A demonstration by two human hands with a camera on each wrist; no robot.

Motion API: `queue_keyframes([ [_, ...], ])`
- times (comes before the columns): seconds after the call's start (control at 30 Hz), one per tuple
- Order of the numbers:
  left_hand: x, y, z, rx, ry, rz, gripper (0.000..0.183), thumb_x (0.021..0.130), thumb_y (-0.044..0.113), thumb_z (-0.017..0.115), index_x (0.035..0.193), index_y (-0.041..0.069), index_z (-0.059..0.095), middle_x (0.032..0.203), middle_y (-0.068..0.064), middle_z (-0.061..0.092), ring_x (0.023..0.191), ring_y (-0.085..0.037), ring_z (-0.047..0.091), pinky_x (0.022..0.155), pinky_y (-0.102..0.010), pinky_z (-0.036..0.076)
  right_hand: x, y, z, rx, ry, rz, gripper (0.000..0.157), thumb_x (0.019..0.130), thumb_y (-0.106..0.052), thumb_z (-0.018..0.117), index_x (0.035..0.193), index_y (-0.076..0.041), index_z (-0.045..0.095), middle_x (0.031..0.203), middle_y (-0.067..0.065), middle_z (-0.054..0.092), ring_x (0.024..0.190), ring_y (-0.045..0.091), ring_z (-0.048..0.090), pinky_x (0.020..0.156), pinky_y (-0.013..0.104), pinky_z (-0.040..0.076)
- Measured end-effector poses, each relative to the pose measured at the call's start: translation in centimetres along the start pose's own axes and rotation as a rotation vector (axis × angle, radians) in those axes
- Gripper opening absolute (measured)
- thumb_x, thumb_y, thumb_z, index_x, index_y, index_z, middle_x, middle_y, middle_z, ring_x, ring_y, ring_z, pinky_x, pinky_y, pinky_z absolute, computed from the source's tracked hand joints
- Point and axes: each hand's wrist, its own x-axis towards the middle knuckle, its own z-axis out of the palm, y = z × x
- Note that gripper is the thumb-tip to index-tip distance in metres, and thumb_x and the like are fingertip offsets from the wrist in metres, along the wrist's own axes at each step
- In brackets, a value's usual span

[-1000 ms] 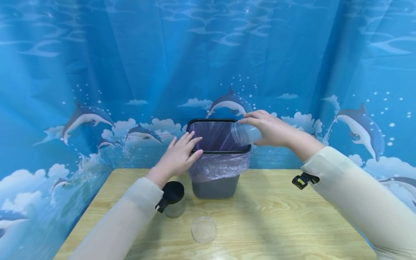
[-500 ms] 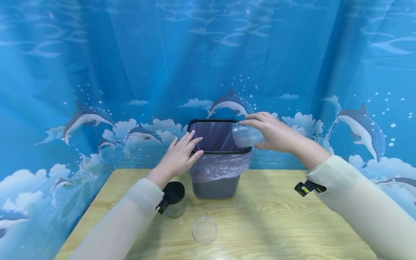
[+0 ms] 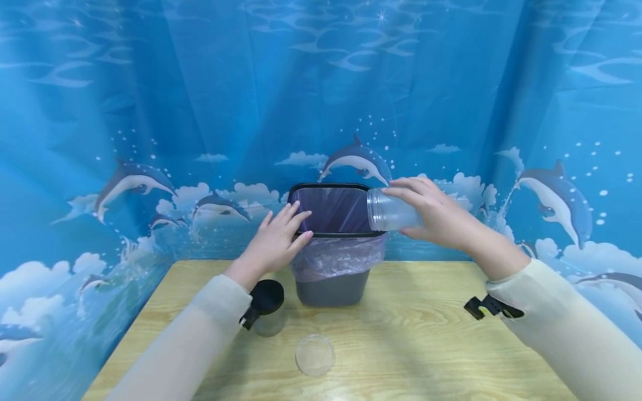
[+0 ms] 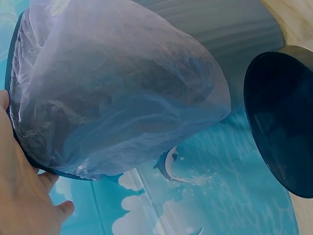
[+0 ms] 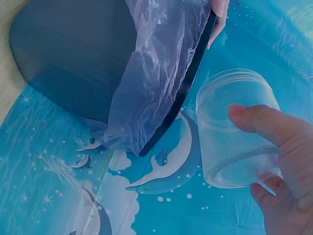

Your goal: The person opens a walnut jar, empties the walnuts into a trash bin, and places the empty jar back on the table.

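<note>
My right hand (image 3: pixel 436 214) grips a clear jar (image 3: pixel 393 214) lying on its side, its open threaded mouth at the right end of the bin's rim. In the right wrist view, small dark specks show near the bottom of the jar (image 5: pixel 237 142), and thumb and fingers hold it from opposite sides. The grey trash bin (image 3: pixel 331 287) stands upright with a purple liner bag (image 3: pixel 338 259) folded over its black rim. My left hand (image 3: pixel 276 236) rests on the rim's left side with fingers spread; in the left wrist view the hand (image 4: pixel 24 186) touches that edge.
A clear jar with a black lid (image 3: pixel 269 296) stands by my left wrist, partly hidden by the wrist strap. A round transparent lid (image 3: pixel 315 355) lies flat on the wooden table (image 3: pixel 426 334). Behind the table hangs a blue dolphin curtain (image 3: pixel 321 111).
My right hand has drawn the jar to the right and slightly down, so its mouth has shifted from over the bin's opening toward the right rim. The left hand stays put.
</note>
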Motion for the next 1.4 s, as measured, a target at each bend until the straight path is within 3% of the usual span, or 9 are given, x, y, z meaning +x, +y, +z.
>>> queue_keyframes([
  [0.23,-0.1,-0.1,-0.1,0.014,-0.005,-0.008,0.063,0.105,0.058,0.029,0.159,0.026,0.027,0.168,-0.003,0.008,0.154,-0.025,0.005,0.121,-0.057,-0.001,-1.0,-0.4,0.3,0.013,0.065,-0.044,0.085,0.068,-0.005,0.091,0.143,-0.009,0.053,0.145,0.018,0.048,0.131,0.042,0.042,0.101,0.061,0.040],
  [0.57,0.1,0.2,0.1,-0.001,-0.001,-0.010,0.063,0.105,0.057,0.032,0.159,0.026,0.029,0.168,-0.004,0.010,0.154,-0.024,0.004,0.120,-0.058,0.000,-3.2,-1.6,1.1,0.046,0.157,-0.012,0.086,0.065,-0.003,0.092,0.141,-0.009,0.054,0.144,0.015,0.050,0.131,0.039,0.044,0.095,0.058,0.046],
  [0.97,0.1,0.1,0.0,0.000,-0.003,-0.018,0.061,0.105,0.056,0.033,0.159,0.027,0.027,0.168,-0.003,0.009,0.154,-0.025,0.004,0.120,-0.058,-0.001,-6.0,-2.9,2.9,0.117,0.158,0.042,0.090,0.064,-0.013,0.092,0.144,-0.014,0.052,0.147,0.010,0.048,0.131,0.033,0.043,0.092,0.051,0.049],
  [1.17,0.1,0.0,0.0,0.000,-0.013,-0.023,0.063,0.105,0.058,0.030,0.159,0.027,0.027,0.168,-0.002,0.007,0.154,-0.023,0.002,0.121,-0.056,-0.001,-6.8,-3.6,3.6,0.143,0.156,0.068,0.089,0.066,-0.018,0.091,0.145,-0.015,0.051,0.146,0.009,0.049,0.133,0.030,0.042,0.097,0.050,0.046],
  [1.4,0.1,0.1,-0.1,-0.002,-0.018,-0.028,0.062,0.105,0.058,0.030,0.160,0.029,0.025,0.168,-0.001,0.007,0.154,-0.022,0.001,0.121,-0.056,-0.002,-7.5,-4.2,4.5,0.205,0.175,0.079,0.087,0.066,-0.018,0.091,0.144,-0.014,0.052,0.145,0.010,0.049,0.134,0.027,0.041,0.109,0.027,0.034],
])
